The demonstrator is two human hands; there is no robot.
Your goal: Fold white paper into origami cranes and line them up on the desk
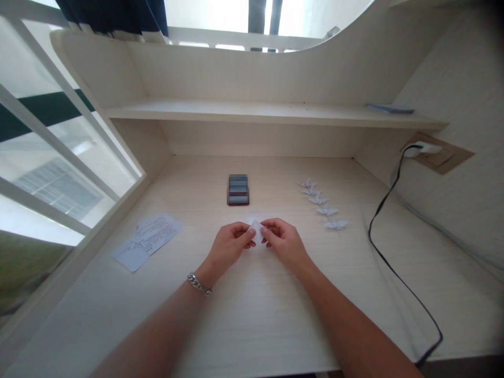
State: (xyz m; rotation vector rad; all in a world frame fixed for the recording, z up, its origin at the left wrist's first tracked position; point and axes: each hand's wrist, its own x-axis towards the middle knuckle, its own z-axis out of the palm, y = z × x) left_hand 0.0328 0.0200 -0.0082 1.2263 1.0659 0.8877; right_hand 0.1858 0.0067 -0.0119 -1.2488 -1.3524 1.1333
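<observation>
A small folded piece of white paper (pixel 257 231) is held up just above the desk, between my two hands. The fingers and thumb of my left hand (pixel 235 239) pinch its left edge. On its right edge, my right hand (pixel 284 239) has a similar pinch. Fingertips cover both sides, so only the paper's middle shows. To the right stands a slanting row of several small folded white paper cranes (pixel 326 211). Printed paper sheets (pixel 147 240) lie overlapping on the left. Beyond my hands is a dark phone-like rectangle (pixel 238 189) with a blurred face.
The pale wooden desk (pixel 275 325) has a raised shelf (pixel 255 111) at its back, with a thin flat item (pixel 389 109) on it. A black cable (pixel 380 252) runs from the wall socket (pixel 443 153) down across the right side. Window bars (pixel 51 136) border the left.
</observation>
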